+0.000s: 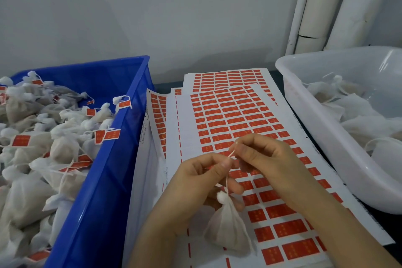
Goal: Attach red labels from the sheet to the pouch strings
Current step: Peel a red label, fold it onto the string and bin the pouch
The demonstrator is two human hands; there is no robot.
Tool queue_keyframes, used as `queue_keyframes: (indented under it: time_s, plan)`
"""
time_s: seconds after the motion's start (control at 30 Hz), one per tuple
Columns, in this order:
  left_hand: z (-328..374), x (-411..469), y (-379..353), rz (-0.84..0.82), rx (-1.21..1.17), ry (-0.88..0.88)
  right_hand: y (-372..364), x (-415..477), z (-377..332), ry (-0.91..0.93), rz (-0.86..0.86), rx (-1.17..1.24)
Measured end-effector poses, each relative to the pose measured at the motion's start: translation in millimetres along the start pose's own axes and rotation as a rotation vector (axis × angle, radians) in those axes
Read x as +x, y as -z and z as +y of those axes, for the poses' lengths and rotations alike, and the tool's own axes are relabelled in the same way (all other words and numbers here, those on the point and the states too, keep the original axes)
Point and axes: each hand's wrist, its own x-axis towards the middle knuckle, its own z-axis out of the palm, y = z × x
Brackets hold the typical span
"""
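White mesh drawstring pouch (226, 226) hanging just above the white sheet of red labels (239, 115); its thin white string (226, 180) is pinched in the grip of both left hand (195, 178) and right hand (267, 159). Likely faults: a label folds crooked or sticks to skin; a slackened pinch drops the pouch.

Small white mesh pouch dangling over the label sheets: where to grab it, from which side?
Likely the cinched neck, from the near side: the small white mesh pouch hangs neck-up by its thin string, with the left hand just behind.
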Motion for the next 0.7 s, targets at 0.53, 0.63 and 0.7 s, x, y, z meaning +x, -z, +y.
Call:
queue_keyframes:
  time_s: [0.53, 0.63, 0.7]
  plan:
    - [-17.0, 3.4, 33.7, 0.791, 0.461, 0.164, -28.3, -6.2, 30.2, -0.22, -0.414, -0.791]
    - [-16.5, 4.2, 35.1, 0.779, 0.41, 0.147, -29.1, -5.3, 30.0, -0.219, -0.37, -0.771]
    - [-15.4, 4.7, 35.1, 0.771, 0.367, 0.134, -29.0, -4.7, 28.4, -0.215, -0.354, -0.747]
